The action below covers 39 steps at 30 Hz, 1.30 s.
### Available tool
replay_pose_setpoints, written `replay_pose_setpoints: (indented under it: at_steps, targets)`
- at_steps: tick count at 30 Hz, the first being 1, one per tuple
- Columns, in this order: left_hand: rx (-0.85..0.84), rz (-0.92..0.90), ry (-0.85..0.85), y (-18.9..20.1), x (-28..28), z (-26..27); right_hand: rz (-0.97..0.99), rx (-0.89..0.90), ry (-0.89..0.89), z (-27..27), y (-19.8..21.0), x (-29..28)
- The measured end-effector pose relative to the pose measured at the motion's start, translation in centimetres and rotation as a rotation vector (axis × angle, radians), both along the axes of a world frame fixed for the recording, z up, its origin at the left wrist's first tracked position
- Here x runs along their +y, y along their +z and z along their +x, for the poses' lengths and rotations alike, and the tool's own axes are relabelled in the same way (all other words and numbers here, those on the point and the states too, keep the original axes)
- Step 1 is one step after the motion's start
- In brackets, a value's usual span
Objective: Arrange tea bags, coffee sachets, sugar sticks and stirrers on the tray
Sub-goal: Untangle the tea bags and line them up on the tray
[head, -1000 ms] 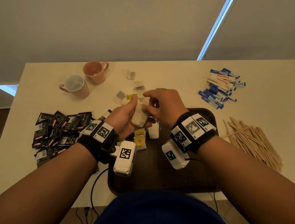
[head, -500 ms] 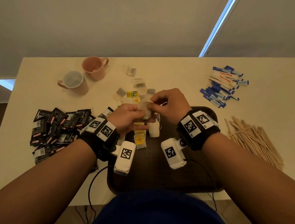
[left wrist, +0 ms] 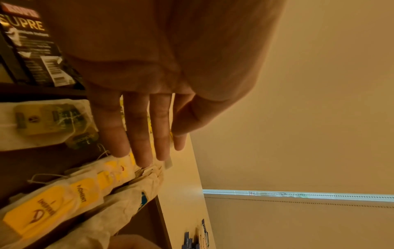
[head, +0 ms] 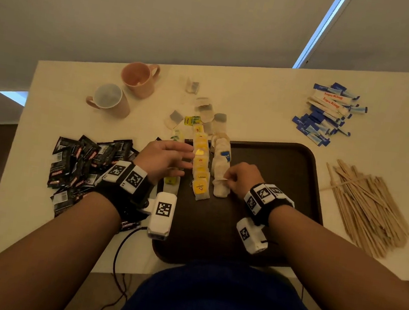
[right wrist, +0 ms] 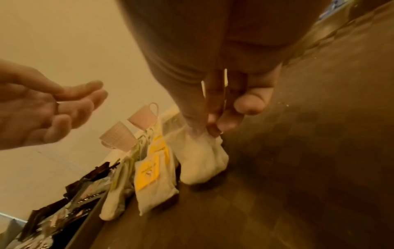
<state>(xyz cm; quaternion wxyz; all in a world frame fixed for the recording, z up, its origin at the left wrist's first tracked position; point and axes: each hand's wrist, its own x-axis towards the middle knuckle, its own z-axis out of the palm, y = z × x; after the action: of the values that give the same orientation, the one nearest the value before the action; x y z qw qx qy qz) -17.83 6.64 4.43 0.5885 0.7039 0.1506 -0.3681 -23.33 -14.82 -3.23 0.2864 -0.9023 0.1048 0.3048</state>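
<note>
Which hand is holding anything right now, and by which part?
The right hand pinches the near white tea bag by its gathered top edge, on the tray. The left hand holds nothing, fingers straight.

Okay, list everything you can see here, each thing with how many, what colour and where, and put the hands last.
table: one, cream, under everything.
tray: one, dark brown, centre front.
tea bags on tray: three rows, white with yellow or green tags, tray's left part.
loose tea bags: several, white, beyond the tray.
coffee sachets: a pile, black, left of tray.
sugar sticks: a pile, blue and white, far right.
stirrers: a pile, pale wood, right of tray.
mugs: two, pink, far left.
wrist cameras: two, white, under the wrists.
left hand: fingers straight, over the rows.
right hand: pinches the nearest white tea bag.
</note>
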Motion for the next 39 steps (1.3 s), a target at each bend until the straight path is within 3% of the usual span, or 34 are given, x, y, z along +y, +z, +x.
replay_pose_setpoints:
  at_steps: [11, 17, 22, 27, 29, 32, 39]
  targets:
    - [0.022, -0.017, 0.075, -0.4, 1.1, 0.4, -0.019, -0.083, -0.161, 0.9, -1.2, 0.1]
    - [0.012, -0.047, 0.15, 0.0, 2.2, 1.7, -0.001, -0.027, -0.311, 0.3, -1.1, 0.0]
    - [-0.088, 0.027, 0.103, 1.1, 3.4, 5.6, 0.029, 0.005, -0.241, -0.7, -1.2, 0.0]
    - [-0.274, 0.29, -0.167, 2.2, 2.2, 10.9, -0.009, 0.072, -0.168, -0.8, -1.7, 0.5]
    - [-0.368, 0.417, -0.356, 2.2, 1.1, 12.9, -0.011, 0.081, -0.155, -0.6, -1.7, 0.5]
    - [-0.574, 0.764, -0.739, 1.7, -0.9, 15.5, -0.012, 0.054, -0.131, -0.7, -1.2, 0.3]
    - [-0.599, 1.092, -1.277, -3.4, -4.0, 18.8, 0.054, -0.02, -0.028, -0.5, 0.8, 0.7]
